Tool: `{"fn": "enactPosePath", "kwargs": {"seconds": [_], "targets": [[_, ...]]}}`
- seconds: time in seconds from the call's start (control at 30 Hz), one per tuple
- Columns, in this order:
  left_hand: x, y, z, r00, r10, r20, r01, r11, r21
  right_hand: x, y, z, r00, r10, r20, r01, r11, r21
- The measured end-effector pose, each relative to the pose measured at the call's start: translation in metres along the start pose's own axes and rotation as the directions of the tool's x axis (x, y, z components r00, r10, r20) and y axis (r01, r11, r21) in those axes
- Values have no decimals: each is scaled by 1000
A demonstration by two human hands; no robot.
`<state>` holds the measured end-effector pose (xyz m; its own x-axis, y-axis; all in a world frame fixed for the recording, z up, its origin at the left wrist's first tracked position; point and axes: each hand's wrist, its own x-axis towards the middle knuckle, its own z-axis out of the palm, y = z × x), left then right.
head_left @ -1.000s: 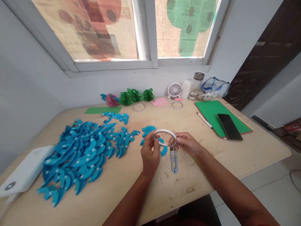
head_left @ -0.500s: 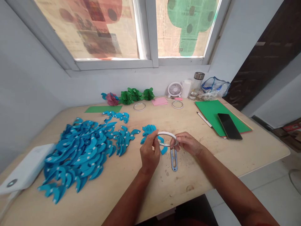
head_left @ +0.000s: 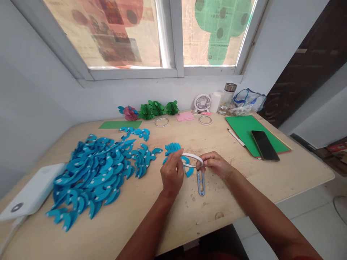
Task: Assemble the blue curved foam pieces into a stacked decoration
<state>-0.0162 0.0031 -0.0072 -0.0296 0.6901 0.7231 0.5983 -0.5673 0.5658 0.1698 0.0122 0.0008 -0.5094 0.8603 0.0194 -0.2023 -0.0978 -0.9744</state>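
Between my two hands is a roll of thin white double-sided tape (head_left: 192,156), raised above the table. My left hand (head_left: 172,171) grips its left side between thumb and fingers. At its right edge, my right hand (head_left: 216,164) pinches the roll with the fingertips. Under and behind the roll lie a few blue curved paper pieces (head_left: 189,171) and a small blue pleated paper stack (head_left: 172,147), partly hidden by my left hand. Just below my right fingers, blue-handled thread snips (head_left: 201,186) lie on the wood, their upper end covered by the hand.
A large heap of blue curved paper pieces (head_left: 92,173) with white tape squares covers the left side, beside a white device (head_left: 32,191). Two more tape rolls (head_left: 162,122), green paper flowers (head_left: 156,108), a fan (head_left: 202,103) and a glass bottle (head_left: 227,98) stand behind. A phone (head_left: 265,145) lies right.
The tape roll has tilted slightly flatter between my hands. My hands stay in almost the same place, and the camera view has shifted a little.
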Motion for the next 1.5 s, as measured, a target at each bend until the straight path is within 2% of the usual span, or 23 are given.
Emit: {"fn": "enactPosePath", "kwargs": {"seconds": [0.13,0.23,0.43,0.53,0.7,0.83,0.93,1.0,1.07,1.13,1.2,1.3,1.37,1.43,1.5], "targets": [[1,-2,0,999,-31,-12,31,999,14,1,4,1,1000,-9,14,9,1000,14],[2,-3,0,997,-76,-31,77,997,5,2,4,2,999,-34,-19,35,999,40],[3,-6,2,973,-229,-35,226,972,-62,1,-2,0,994,-48,-95,53,997,56],[3,-8,4,933,-359,-5,353,919,-175,0,-5,0,992,-62,-108,70,995,69],[2,-11,7,825,-553,119,545,720,-430,-2,-11,4,993,-87,-85,93,993,74],[2,-12,8,793,-586,167,585,655,-478,-5,-15,4,996,-89,-7,89,992,88],[2,-12,9,766,-604,221,623,613,-485,-8,-17,2,995,-63,78,61,998,29],[3,-11,10,741,-621,254,653,578,-490,-10,-18,2,993,-56,100,58,998,-15],[3,-9,10,734,-623,273,663,566,-491,-12,-21,4,993,-45,110,50,998,-42],[3,-7,10,763,-590,265,635,604,-481,-14,-24,7,993,-33,114,38,998,-46],[4,-4,8,821,-527,218,565,697,-442,-15,-29,11,994,-37,103,39,999,-20],[4,2,3,913,-401,69,402,863,-305,-16,-38,16,998,-46,47,44,998,43],[2,8,0,959,-282,-12,272,935,-227,-16,-42,20,999,-37,12,36,996,78],[0,13,-2,989,-149,-11,144,966,-214,-15,-45,23,1000,-24,-4,24,995,99],[-3,17,-2,998,-49,43,58,969,-241,-13,-45,28,1000,-10,4,10,993,115]]}}
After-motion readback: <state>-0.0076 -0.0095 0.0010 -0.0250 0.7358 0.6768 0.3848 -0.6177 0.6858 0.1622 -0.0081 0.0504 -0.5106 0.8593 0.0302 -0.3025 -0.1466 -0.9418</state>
